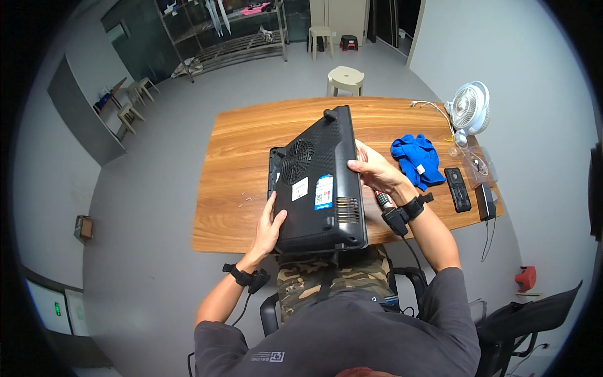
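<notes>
cooker (320, 185): black flat slab, an induction-type unit, tipped up on edge w/ underside to camera; round fan grille, vent slots, stickers and feet show.
where: over near-middle of bench (239, 135), lower end at bench's near edge above the lap, upper end leaning away.
left hand (270, 227): flat on the lower-left side of the underside, thumb across the face, fingers round the left edge. Holding, not pinching.
right hand (372, 169): clasps the right edge abt mid-height, fingers wrapped behind, thumb in front.
grip state: both closed on cooker, one per long side.
handling: prob. stiff, fairly heavy for its size; hidden top face likely glass, so fragile and slick. Plastic shell and side edges look like the safe hold, two-handed; keep off fan grille.
long axis: runs near-to-far, from the person twd far edge of bench, tilted steeply.
pointing: underside faces up/toward camera; top face turned away, unseen.
nearby: blue cloth (417, 160), remote (457, 189) and white fan (470, 110) to the right, well apart from cooker.
</notes>
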A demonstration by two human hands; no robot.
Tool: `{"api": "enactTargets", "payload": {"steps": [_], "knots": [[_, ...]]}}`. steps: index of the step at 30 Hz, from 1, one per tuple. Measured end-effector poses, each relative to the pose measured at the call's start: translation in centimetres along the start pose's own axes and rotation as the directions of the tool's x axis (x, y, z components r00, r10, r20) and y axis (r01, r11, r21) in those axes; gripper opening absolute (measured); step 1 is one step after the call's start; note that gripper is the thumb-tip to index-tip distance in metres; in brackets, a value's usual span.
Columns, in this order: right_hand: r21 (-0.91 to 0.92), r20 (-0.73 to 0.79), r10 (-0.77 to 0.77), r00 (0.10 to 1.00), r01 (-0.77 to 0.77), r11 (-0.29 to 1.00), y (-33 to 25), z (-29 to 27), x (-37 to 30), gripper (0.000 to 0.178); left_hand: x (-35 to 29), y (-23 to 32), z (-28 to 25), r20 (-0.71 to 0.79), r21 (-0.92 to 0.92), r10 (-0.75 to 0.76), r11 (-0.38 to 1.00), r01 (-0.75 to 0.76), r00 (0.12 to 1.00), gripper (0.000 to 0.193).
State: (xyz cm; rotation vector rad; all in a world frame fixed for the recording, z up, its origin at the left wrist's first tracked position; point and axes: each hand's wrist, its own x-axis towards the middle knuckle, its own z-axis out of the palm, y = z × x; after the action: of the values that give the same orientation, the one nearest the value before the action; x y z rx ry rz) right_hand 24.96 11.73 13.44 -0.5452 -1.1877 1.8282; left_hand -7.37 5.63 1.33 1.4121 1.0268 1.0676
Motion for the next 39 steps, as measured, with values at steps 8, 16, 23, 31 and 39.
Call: {"api": "enactTargets", "payload": {"steps": [8,16,23,31,39], "knots": [[-0.013,-0.002,-0.007,1.000,0.007,1.000,-3.0,5.8,3.9,0.056,-0.8,0.7,-0.1,0.112,-0.220,-0.028,0.974,0.053,0.993,0.066],[-0.139,0.024,-0.011,1.000,0.015,0.990,-6.2,9.9,5.2,0.041,1.0,-0.7,1.3,0.301,-0.347,-0.094,0.916,0.201,0.949,0.066],[-0.371,-0.080,0.025,0.996,-0.053,0.927,-6.3,11.2,4.3,0.036,2.2,0.3,4.9,0.500,-0.260,-0.069,0.939,0.226,0.863,0.053],[-0.472,-0.159,0.022,0.987,-0.095,0.876,-5.8,10.7,5.1,0.032,2.8,-0.4,7.3,0.543,-0.333,-0.077,0.894,0.299,0.836,0.046],[-0.510,-0.171,0.067,0.983,-0.147,0.848,-4.1,9.7,6.6,0.028,2.6,-0.7,8.1,0.545,-0.365,-0.085,0.872,0.327,0.834,0.040]]}}
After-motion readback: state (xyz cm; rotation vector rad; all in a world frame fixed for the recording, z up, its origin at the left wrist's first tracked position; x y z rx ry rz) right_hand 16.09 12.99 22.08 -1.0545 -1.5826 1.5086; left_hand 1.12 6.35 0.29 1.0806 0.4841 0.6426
